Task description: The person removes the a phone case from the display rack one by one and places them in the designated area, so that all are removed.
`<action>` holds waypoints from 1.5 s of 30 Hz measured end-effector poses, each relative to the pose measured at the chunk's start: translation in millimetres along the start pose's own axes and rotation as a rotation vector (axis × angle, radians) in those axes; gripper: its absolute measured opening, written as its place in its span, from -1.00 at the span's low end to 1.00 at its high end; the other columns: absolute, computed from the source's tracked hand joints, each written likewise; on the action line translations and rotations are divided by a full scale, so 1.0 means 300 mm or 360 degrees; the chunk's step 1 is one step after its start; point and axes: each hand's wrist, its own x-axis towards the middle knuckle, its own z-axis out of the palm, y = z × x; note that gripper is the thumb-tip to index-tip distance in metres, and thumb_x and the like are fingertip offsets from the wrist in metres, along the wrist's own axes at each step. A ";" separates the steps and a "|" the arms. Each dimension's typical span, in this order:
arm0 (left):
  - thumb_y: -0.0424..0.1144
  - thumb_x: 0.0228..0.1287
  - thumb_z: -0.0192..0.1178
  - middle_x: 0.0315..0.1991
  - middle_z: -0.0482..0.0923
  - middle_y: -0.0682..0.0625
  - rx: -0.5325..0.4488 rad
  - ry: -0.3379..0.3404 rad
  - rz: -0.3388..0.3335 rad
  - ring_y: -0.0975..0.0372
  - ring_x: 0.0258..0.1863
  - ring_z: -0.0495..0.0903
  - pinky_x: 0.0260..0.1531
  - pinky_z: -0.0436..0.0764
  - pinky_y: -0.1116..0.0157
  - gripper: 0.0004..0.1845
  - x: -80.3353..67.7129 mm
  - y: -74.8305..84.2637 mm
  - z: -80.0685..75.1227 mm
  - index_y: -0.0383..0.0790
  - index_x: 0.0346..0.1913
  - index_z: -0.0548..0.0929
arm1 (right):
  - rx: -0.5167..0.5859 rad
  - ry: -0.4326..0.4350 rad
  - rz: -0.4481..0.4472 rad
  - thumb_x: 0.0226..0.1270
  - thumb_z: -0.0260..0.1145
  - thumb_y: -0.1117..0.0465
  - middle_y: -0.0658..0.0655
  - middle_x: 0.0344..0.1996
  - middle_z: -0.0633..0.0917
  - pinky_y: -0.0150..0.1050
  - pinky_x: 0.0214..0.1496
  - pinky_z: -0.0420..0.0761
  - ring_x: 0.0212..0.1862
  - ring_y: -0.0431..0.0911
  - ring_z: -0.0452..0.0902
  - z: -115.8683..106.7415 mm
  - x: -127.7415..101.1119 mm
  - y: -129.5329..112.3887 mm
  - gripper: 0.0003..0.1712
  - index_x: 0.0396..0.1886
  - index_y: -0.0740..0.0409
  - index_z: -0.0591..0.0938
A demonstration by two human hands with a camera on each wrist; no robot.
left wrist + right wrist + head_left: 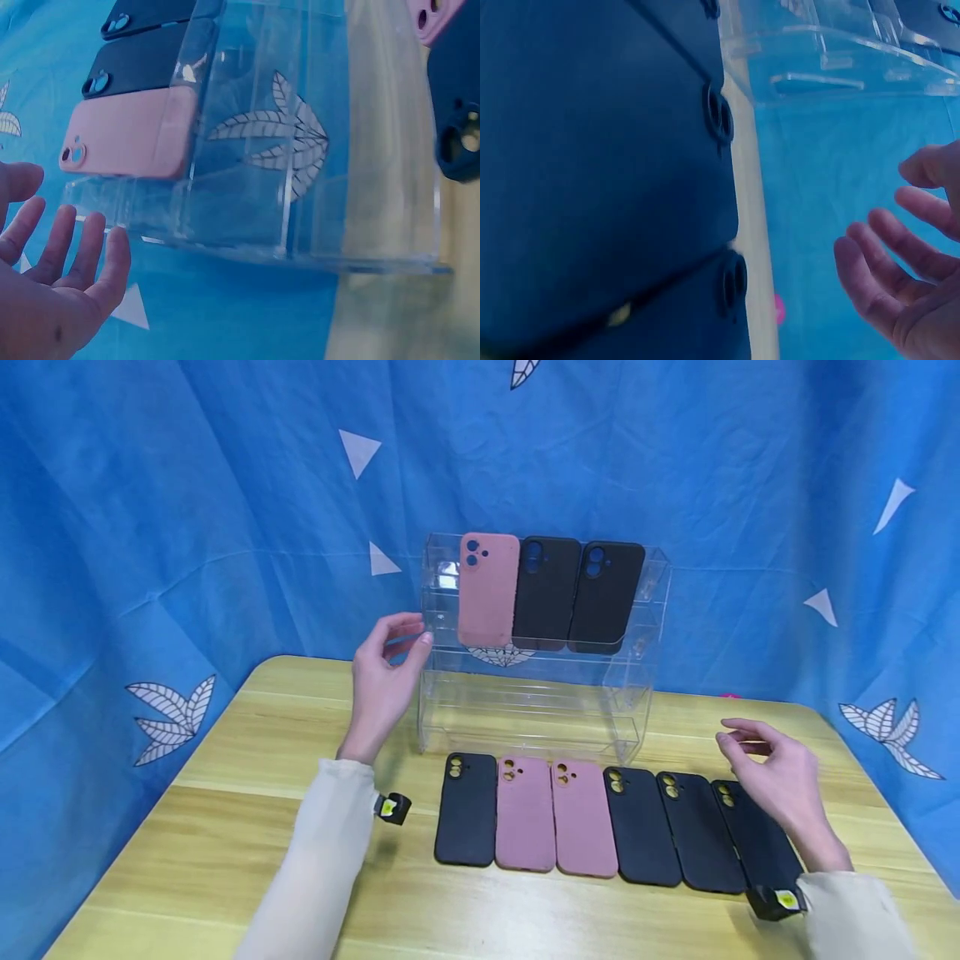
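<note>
My left hand [386, 681] is beside the left side of a clear acrylic display stand [536, 697], its fingers loosely bent with nothing between them. I cannot tell whether it touches the stand. In the stand's top tier lean a pink phone case [489, 597] and two black phone cases, one in the middle [546, 597] and one at the right [606, 602]. My right hand [783, 772] hovers, fingers relaxed and holding nothing, near the rightmost black phone case [757, 835], partly hiding it. The right wrist view shows this hand [907, 277] apart from the cases.
Along the wooden table [225, 835], in front of the stand, lies a row of phone cases: a black one [465, 814] at the left, two pink ones [525, 818], then several black ones [643, 827]. A blue curtain [262, 510] with leaf prints hangs behind.
</note>
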 end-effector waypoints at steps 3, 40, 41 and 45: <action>-0.15 0.45 0.26 0.12 0.65 -0.11 0.0003 0.0001 0.0040 0.08 0.10 0.65 0.12 0.65 0.03 -0.67 0.021 0.018 0.019 -0.10 0.20 0.62 | 0.0082 0.0027 -0.0018 0.42 0.33 0.09 -0.66 -0.41 0.48 -0.70 -0.37 0.46 -0.33 -0.79 0.39 0.025 0.009 -0.027 -0.65 0.08 0.17 0.73; -0.06 0.43 0.26 0.14 0.66 -0.05 0.0328 -0.0014 -0.0108 0.11 0.10 0.73 0.11 0.70 0.19 -0.59 0.238 0.138 0.157 -0.06 0.26 0.58 | 0.0568 -0.0091 0.0154 0.50 0.27 -0.06 -0.02 -0.08 0.65 -0.40 -0.30 0.76 -0.22 -0.52 0.61 0.182 0.138 -0.240 -0.47 0.27 0.17 0.60; -0.06 0.43 0.26 0.13 0.67 -0.06 0.0346 -0.0016 -0.0111 0.11 0.08 0.73 0.10 0.70 0.18 -0.59 0.239 0.139 0.160 -0.07 0.26 0.58 | 0.0571 -0.0090 0.0159 0.50 0.27 -0.06 -0.03 -0.09 0.66 -0.39 -0.30 0.76 -0.22 -0.50 0.62 0.185 0.139 -0.242 -0.48 0.26 0.18 0.61; -0.06 0.43 0.25 0.08 0.69 -0.09 0.0394 -0.0018 -0.0117 0.10 0.02 0.75 0.06 0.70 0.14 -0.60 0.237 0.140 0.170 -0.11 0.24 0.58 | 0.0580 -0.0089 0.0178 0.50 0.26 -0.06 -0.10 -0.13 0.67 -0.37 -0.31 0.77 -0.22 -0.47 0.65 0.194 0.138 -0.248 -0.48 0.23 0.21 0.62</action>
